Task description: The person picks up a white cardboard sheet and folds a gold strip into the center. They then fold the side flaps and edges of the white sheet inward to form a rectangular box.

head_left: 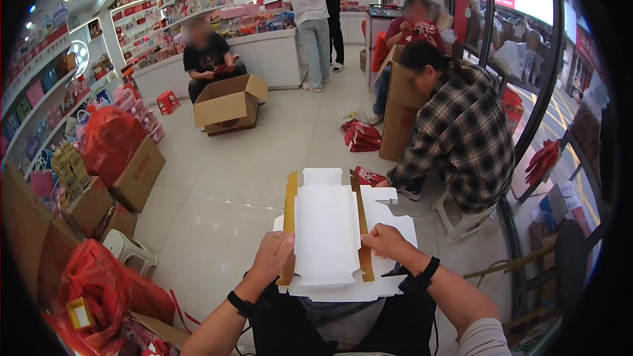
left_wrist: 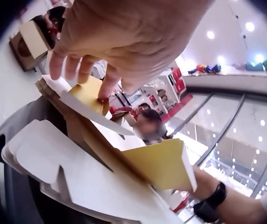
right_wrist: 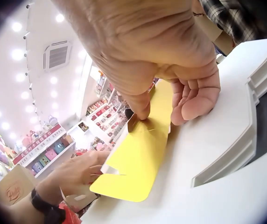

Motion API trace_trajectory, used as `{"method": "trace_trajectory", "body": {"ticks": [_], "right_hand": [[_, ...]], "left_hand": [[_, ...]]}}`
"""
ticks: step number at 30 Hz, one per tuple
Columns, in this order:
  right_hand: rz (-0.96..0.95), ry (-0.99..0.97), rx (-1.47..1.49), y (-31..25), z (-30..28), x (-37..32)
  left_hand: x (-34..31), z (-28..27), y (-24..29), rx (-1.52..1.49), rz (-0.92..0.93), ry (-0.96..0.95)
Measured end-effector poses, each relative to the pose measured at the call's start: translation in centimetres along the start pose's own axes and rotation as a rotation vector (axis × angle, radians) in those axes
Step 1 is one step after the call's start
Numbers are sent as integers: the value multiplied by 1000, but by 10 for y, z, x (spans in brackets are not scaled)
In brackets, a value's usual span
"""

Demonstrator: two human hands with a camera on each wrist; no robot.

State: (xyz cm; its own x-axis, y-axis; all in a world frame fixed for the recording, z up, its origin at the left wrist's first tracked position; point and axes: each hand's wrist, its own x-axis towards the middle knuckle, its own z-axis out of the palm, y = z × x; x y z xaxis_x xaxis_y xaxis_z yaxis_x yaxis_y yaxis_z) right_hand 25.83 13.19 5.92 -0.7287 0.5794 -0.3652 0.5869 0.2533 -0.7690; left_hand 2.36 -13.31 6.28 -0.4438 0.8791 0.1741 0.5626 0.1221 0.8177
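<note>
A white carton blank [head_left: 326, 231] lies over the lap, its long sides folded up to show gold side flaps [head_left: 291, 207]. Beneath it spreads a stack of flat white card blanks [head_left: 393, 224]. My left hand [head_left: 273, 252] grips the left gold side, thumb over the white edge in the head view. Opposite it, my right hand [head_left: 389, 242] pinches the right gold side. In the right wrist view the thumb presses on the gold flap [right_wrist: 145, 158], with curled fingers on its other side. Left fingers touch a gold flap [left_wrist: 89, 91] in the left wrist view.
A person in a checked shirt [head_left: 465, 135] sits close on the right beside a tall carton [head_left: 401, 112]. Red bags [head_left: 109, 283] and a white stool [head_left: 130, 249] stand to the left. Further off is an open cardboard box [head_left: 227, 107] on the floor.
</note>
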Motion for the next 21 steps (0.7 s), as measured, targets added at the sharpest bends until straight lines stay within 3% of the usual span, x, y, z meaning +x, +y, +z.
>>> {"method": "trace_trajectory", "body": {"ticks": [3, 6, 9, 10, 11, 12, 13, 16, 20, 21], "right_hand": [[-6, -2, 19, -10, 0, -4], [-40, -10, 104, -15, 9, -12], [-289, 222, -189, -9, 21, -14], [-397, 307, -318, -10, 25, -18], [-311, 277, -370, -29, 20, -34], [-419, 290, -339, -18, 21, -33], [-406, 250, -365, -23, 20, -37], [-396, 71, -307, -12, 17, -46], [-205, -396, -213, -13, -10, -65], [-204, -468, -213, -16, -16, -69]], "left_hand": [[-6, 29, -10, 493, -28, 150], [-3, 27, 4, 495, -52, 128], [7, 10, 49, -157, -385, -149], [3, 13, 45, -115, -310, -144], [-1, 19, 35, -73, -236, -138], [-6, 22, 29, -28, -156, -128], [-9, 24, 33, 162, -62, -119], [-16, 27, 64, 578, -187, -264], [-30, 10, 71, 357, -158, -577], [-25, 2, 75, 309, -238, -756]]}}
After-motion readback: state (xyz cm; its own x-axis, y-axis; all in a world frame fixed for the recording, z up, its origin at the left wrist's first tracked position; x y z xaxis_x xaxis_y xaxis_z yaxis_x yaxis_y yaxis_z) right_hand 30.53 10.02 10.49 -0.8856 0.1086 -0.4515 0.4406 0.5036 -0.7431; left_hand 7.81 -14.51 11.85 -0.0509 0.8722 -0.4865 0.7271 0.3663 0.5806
